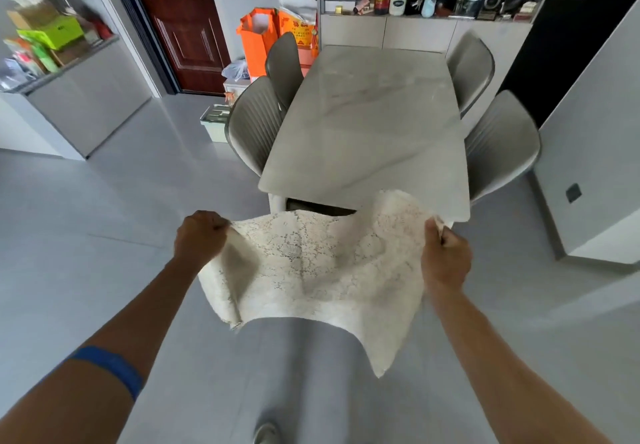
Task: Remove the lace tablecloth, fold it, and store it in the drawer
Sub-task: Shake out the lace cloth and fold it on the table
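The cream lace tablecloth (322,270) hangs in the air in front of me, just off the near end of the marble table (374,124). My left hand (201,235) grips its left top corner in a fist. My right hand (445,253) pinches the right top corner beside the table's near right corner. The cloth sags between both hands, and its lower edge droops towards the floor, longest at the lower right. A part of the cloth's upper right still overlaps the table's edge. No drawer can be picked out with certainty.
Grey chairs stand along the table, two on the left (252,128) and two on the right (498,145). A cluttered sideboard (415,27) lies behind the table, orange bags (258,38) next to it. A grey cabinet (86,97) stands at the left, a white unit (595,166) at the right.
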Demonstrator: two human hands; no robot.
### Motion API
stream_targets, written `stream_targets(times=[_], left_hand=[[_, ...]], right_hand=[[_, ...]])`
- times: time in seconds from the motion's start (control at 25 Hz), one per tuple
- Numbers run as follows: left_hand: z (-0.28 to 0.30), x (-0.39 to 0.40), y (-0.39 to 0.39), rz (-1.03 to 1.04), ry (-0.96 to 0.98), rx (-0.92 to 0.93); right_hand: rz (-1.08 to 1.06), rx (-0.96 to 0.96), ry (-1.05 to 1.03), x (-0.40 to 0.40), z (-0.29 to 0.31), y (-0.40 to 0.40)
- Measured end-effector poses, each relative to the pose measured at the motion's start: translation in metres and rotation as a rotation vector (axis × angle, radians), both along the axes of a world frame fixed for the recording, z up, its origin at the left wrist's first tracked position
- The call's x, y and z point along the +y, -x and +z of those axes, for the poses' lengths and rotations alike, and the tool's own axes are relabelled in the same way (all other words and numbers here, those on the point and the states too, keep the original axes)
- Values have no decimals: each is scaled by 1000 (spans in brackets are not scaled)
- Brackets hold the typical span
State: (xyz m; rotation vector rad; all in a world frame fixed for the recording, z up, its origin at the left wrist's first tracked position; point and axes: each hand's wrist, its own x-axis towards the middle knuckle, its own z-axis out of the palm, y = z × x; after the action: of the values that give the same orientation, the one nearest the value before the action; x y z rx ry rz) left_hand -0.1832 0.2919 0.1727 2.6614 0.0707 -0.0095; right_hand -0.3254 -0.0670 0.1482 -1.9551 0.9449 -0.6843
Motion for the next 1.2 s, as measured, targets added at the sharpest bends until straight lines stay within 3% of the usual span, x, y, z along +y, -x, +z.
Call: stream_targets(times=[0.16, 0.28, 0.4, 0.52, 0.68, 0.76, 0.88, 0.96, 1.2], left_hand=[[-7, 5, -7, 22, 52, -49], [6, 13, -29, 103, 21, -73], [-11, -7, -12, -97, -127, 126], [-46, -23, 30, -256, -90, 331], [-83, -36, 65, -419, -40, 436], [-91, -44, 69, -334, 48, 391], [-91, -39, 52, 145, 307, 370], [-90, -33, 43, 323, 451, 383], [-92, -76, 71, 88, 348, 434]], right_hand=[[-145, 48, -162, -3, -28, 7], [-175, 12, -145, -24, -16, -6], [-124, 100, -98, 6, -29, 1], [-84, 197, -140, 44, -62, 25], [-5, 229, -96, 64, -79, 41], [24, 211, -65, 63, -75, 39], [-12, 173, -48, 46, -62, 32], [-9, 161, -6, 36, -58, 32], [389, 137, 188, 93, -64, 54]])
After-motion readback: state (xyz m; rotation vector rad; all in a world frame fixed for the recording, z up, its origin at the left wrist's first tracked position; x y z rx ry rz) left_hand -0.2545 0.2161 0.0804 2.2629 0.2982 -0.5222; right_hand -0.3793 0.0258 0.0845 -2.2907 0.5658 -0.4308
